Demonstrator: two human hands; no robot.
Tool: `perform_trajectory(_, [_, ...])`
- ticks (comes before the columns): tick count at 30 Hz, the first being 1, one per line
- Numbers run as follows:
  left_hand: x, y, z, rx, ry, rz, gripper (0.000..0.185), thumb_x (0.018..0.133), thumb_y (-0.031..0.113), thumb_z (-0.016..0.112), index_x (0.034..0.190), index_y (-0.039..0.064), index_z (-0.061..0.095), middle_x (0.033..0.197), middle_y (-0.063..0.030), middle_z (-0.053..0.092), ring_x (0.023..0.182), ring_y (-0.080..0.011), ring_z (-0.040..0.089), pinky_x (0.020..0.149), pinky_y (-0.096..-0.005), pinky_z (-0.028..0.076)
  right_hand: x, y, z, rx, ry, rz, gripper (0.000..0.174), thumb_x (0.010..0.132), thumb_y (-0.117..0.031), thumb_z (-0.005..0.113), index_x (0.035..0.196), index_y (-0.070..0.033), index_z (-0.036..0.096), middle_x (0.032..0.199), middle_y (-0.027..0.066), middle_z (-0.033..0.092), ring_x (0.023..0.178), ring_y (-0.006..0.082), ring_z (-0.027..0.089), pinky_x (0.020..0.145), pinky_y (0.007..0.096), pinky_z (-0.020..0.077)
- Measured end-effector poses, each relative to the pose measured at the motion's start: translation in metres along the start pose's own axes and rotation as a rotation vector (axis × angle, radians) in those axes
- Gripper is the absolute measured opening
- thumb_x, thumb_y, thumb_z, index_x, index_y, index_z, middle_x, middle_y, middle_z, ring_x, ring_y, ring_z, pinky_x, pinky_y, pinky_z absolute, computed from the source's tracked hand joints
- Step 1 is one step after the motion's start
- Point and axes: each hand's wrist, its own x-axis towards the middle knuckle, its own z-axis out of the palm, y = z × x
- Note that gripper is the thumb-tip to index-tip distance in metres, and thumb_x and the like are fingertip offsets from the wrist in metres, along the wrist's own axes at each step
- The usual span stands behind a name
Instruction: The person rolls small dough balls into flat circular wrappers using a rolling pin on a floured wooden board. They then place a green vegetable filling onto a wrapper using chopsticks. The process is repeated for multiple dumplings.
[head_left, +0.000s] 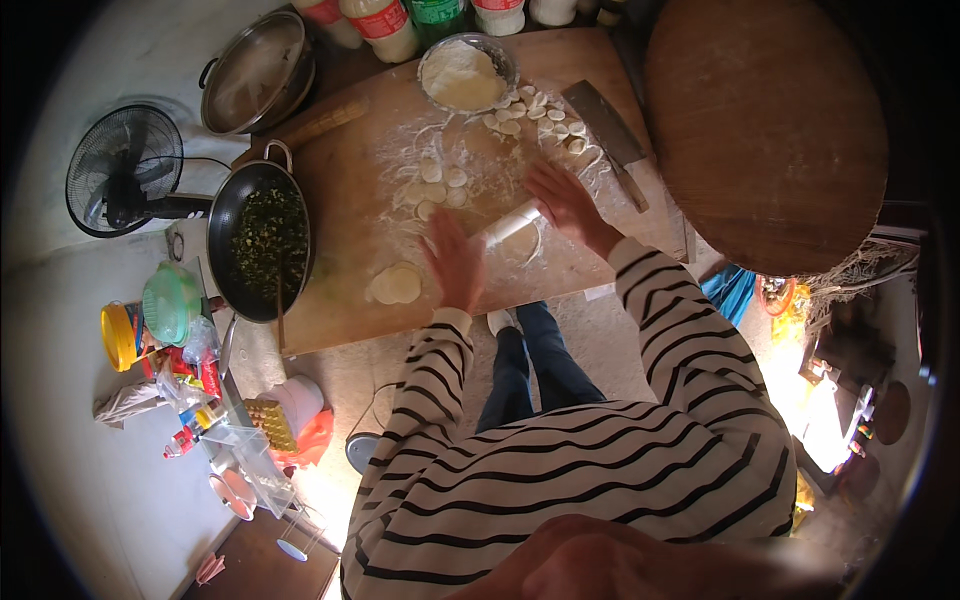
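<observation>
A floury wooden rolling pin (511, 225) lies slantwise on the wooden board (337, 202). My left hand (455, 262) is on its near left end, and my right hand (561, 196) presses its far right end, fingers stretched out. Under and beside the pin shows a pale round outline, dough or flour; I cannot tell which. Several small flattened dough discs (455, 178) lie beyond my left hand. Thin rolled dough wrappers (396, 283) overlap in a pile to its left. Many small dough pieces (536, 112) are scattered beyond my right hand.
A bowl of flour (465, 75) stands at the board's back. A cleaver (609, 127) lies at the right. The pan of chopped green filling (270, 232), with a stick-like utensil, sits at the left edge. A fan (124, 171), lidded pot (255, 71) and round wooden board (765, 135) flank the work area.
</observation>
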Motion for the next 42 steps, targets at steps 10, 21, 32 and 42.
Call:
perform_trajectory(10, [-0.048, 0.016, -0.010, -0.125, -0.074, 0.125, 0.081, 0.100, 0.035, 0.068, 0.162, -0.002, 0.031, 0.169, -0.0219, 0.032, 0.159, -0.0371, 0.027, 0.127, -0.0663, 0.013, -0.036, -0.017, -0.011, 0.085, 0.080, 0.068, 0.045, 0.092, -0.009, 0.074, 0.135, -0.006, 0.064, 0.139, 0.0139, 0.064, 0.132, 0.0329, 0.059, 0.112, 0.0501, 0.0452])
perform_trajectory(21, [-0.079, 0.011, -0.020, -0.338, -0.097, 0.213, 0.059, 0.097, 0.011, 0.067, 0.152, 0.009, 0.046, 0.153, -0.0168, 0.050, 0.143, -0.0361, 0.046, 0.122, -0.0643, 0.027, -0.130, -0.015, 0.001, 0.463, -0.083, 0.144, 0.049, 0.089, -0.005, 0.074, 0.136, -0.011, 0.063, 0.133, 0.0079, 0.063, 0.127, 0.0254, 0.060, 0.108, 0.0434, 0.0481])
perform_trajectory(32, [-0.039, -0.009, -0.026, -0.346, -0.100, 0.243, 0.051, 0.099, 0.014, 0.062, 0.147, 0.002, 0.051, 0.138, -0.0190, 0.059, 0.133, -0.0412, 0.051, 0.119, -0.0597, 0.033, -0.073, -0.020, -0.018, 0.086, 0.002, -0.032, 0.051, 0.092, -0.003, 0.072, 0.141, -0.009, 0.061, 0.128, 0.0104, 0.064, 0.120, 0.0293, 0.063, 0.105, 0.0431, 0.0500])
perform_trajectory(42, [-0.028, 0.001, -0.018, -0.103, -0.058, 0.203, 0.089, 0.097, 0.039, 0.071, 0.163, -0.001, 0.028, 0.166, -0.0215, 0.036, 0.156, -0.0383, 0.032, 0.125, -0.0662, 0.019, -0.050, -0.022, -0.006, 0.067, 0.015, 0.106, 0.056, 0.093, -0.011, 0.072, 0.147, -0.006, 0.057, 0.151, 0.0153, 0.056, 0.142, 0.0332, 0.052, 0.118, 0.0491, 0.0410])
